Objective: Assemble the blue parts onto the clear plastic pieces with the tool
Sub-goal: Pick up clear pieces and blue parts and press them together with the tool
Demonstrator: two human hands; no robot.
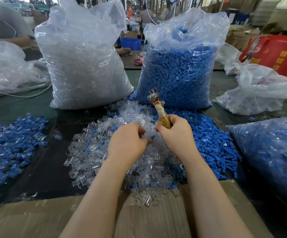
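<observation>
My right hand (174, 133) grips the yellow taped handle of a tool (158, 107), whose metal head points up and away. My left hand (128, 140) hovers over a loose heap of clear plastic pieces (105, 152), fingers curled toward a small blue part (152, 137) between the two hands; whether it pinches that part is hidden. A heap of loose blue parts (213, 143) lies to the right of my right hand. A pile of blue-and-clear pieces joined together (10, 145) lies at the left.
Two tall plastic bags stand behind the heaps: one of clear pieces (84, 66), one of blue parts (179, 69). Another bag with blue pieces (273, 152) sits at the right. Flat cardboard (36, 219) covers the near edge. A red bag (280, 52) is far right.
</observation>
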